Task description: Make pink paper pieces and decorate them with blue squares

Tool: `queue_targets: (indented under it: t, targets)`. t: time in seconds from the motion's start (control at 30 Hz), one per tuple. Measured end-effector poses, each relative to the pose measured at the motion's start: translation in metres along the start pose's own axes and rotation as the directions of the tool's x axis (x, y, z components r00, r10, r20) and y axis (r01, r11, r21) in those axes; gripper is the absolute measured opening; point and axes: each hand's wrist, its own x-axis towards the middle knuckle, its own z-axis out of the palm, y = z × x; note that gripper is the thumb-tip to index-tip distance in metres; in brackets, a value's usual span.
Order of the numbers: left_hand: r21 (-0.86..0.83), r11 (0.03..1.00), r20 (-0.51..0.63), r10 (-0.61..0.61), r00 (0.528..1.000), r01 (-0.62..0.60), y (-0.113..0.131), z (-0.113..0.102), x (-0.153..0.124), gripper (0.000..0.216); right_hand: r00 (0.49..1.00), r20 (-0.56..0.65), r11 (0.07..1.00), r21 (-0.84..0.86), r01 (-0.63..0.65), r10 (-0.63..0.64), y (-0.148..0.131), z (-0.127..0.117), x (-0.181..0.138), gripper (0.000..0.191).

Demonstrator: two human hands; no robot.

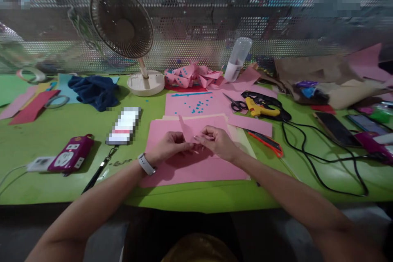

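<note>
Between my hands is a small piece of pink paper (186, 127), raised above a stack of pink sheets (181, 172). My left hand (172, 144) pinches its left side between thumb and fingers. On the other side my right hand (216, 142) is closed with its fingertips at the paper's lower right edge; fingers cover part of it. Just beyond the stack lies a pink sheet (190, 106) scattered with small blue dots and a blue strip (192, 94). A cutter knife (265, 141) with an orange-red edge rests right of the stack, near a pink paper strip (251, 124).
Scissors (238, 105) and a yellow glue gun (260, 108) lie back right, with a black cable (303, 151) looping nearby. Folded pink pieces (193, 75), a bottle (238, 59) and a fan (145, 84) stand behind. Left are a phone (124, 126) and a purple power strip (72, 153).
</note>
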Motion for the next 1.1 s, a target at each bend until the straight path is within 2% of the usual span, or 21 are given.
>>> queue_targets:
  t: [0.2, 0.33, 0.63, 0.8, 1.1]
  targets:
    - [-0.039, 0.999, 0.063, -0.021, 0.998, 0.024, 0.0025, 0.0002, 0.0, 0.038, 0.999, 0.015, 0.998, -0.056, 0.032, -0.031, 0.0001, -0.0004, -0.0009, 0.031]
    - [-0.069, 0.997, 0.058, -0.021, 0.998, 0.025, 0.001, 0.0002, 0.0004, 0.039, 1.0, 0.006, 0.999, -0.043, 0.013, -0.013, 0.0006, 0.0002, -0.0001, 0.031]
    - [-0.095, 0.995, 0.012, 0.016, 1.0, -0.015, -0.0016, 0.0023, 0.0005, 0.038, 0.997, -0.029, 0.996, 0.051, -0.071, 0.073, -0.0025, -0.0004, 0.0017, 0.033]
    - [-0.095, 0.995, 0.001, 0.03, 1.0, -0.03, 0.0, 0.003, -0.0004, 0.039, 0.969, 0.072, 0.947, 0.204, -0.248, 0.238, -0.0064, -0.0002, 0.0025, 0.04]
    - [-0.097, 0.995, -0.008, 0.011, 1.0, -0.012, -0.0003, 0.0027, 0.0002, 0.041, 0.97, 0.096, 0.935, 0.257, -0.243, 0.225, -0.0021, -0.0011, 0.0042, 0.041]
